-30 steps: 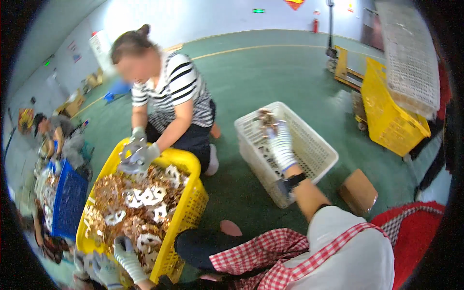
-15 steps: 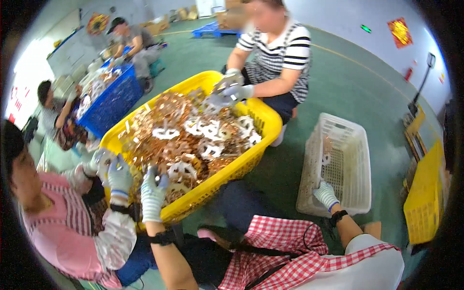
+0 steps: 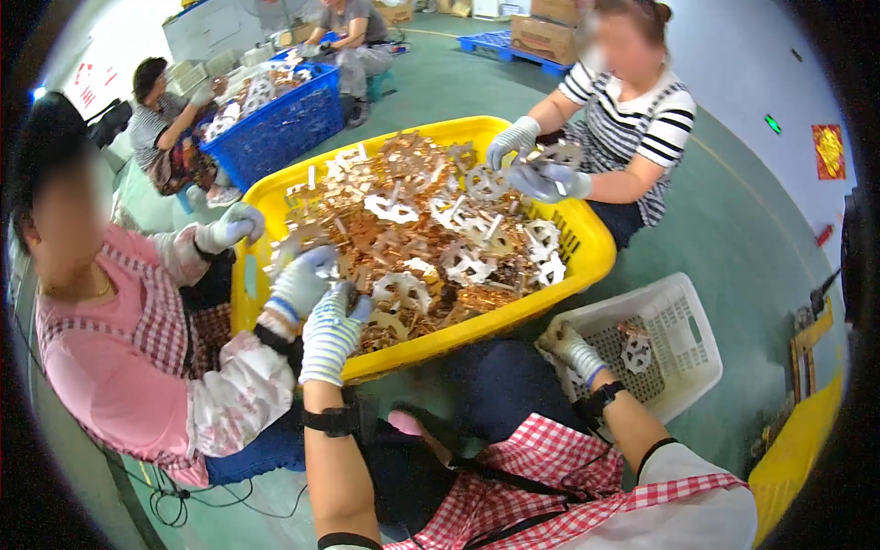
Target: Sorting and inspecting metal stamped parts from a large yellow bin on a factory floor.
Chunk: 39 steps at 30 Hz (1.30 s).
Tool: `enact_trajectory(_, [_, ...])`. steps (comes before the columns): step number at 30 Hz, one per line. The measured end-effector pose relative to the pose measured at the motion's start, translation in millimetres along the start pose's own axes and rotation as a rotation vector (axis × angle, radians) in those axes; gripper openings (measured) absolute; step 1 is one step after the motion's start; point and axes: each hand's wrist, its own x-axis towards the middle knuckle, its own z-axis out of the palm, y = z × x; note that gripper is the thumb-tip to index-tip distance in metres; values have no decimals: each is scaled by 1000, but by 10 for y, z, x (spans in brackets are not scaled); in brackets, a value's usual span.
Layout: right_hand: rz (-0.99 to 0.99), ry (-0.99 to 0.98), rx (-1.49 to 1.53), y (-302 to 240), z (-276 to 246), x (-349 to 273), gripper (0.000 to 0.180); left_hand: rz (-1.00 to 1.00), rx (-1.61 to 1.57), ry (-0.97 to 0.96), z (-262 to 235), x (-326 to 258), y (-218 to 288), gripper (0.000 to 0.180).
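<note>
Metal parts (image 3: 431, 238) fill the yellow crate (image 3: 587, 266); left hand (image 3: 332, 332) curls over them.

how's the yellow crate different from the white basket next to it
The yellow crate is larger and heaped with coppery and silvery metal pieces; the white basket is smaller and holds only a few pieces. The person's left hand reaches into the crate, the right hand rests at the basket's rim. Both are plastic and sit on the green floor.
</note>
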Motion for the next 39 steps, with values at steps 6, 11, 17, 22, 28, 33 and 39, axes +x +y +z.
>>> enact_trajectory(6, [-365, -184, 74, -1224, -1091, -686, 26, -36, 32, 15, -300, -325, 8, 28])
enact_trajectory(11, [-579, -461, 58, -3011, -1333, -1316, 28, -101, -27, 86, -218, -337, 213, 29])
enact_trajectory(17, [-1164, -458, -905, -3604, 25, -525, 40, -152, 11, 5, -182, -312, 194, 27])
enact_trajectory(22, [-1356, -254, -763, -3175, 1094, 930, 41, -226, 7, -159, -140, -268, 180, 38])
enact_trajectory(28, [-1335, -302, -696, -3564, 1401, 1008, 45, -304, 70, -186, 202, -49, 128, 32])
enact_trajectory(33, [-1226, -273, -606, -3744, 1170, 1011, 49, -419, 148, -255, 322, 119, 153, 32])
enact_trajectory(39, [-1046, -208, -480, -3694, 676, 1099, 54, -119, -101, 296, 288, -98, -40, 30])
